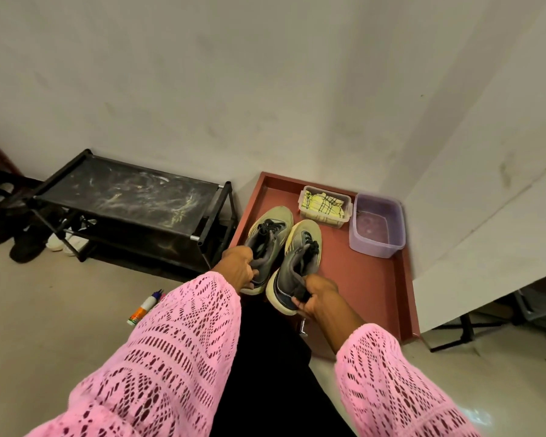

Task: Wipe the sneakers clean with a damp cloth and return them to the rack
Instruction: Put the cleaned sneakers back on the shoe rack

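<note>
Two grey sneakers with pale yellow-green soles are over the red-brown tray (372, 279), toes pointing away from me. My left hand (238, 268) grips the heel collar of the left sneaker (270, 230). My right hand (316, 296) grips the heel tab of the right sneaker (300, 257), whose heel is tilted up. A yellow checked cloth (323, 203) lies folded in a clear plastic box at the tray's far end. Beside it stands a purple tub (377, 225) holding a little water. The black shoe rack (126, 197) stands left of the tray against the wall.
The rack's top shelf is dusty and bare; white shoes (65, 242) sit on its lower level and black shoes (10, 238) lie on the floor to its left. A glue stick (144, 307) lies on the floor. A white board (486, 247) leans at the right.
</note>
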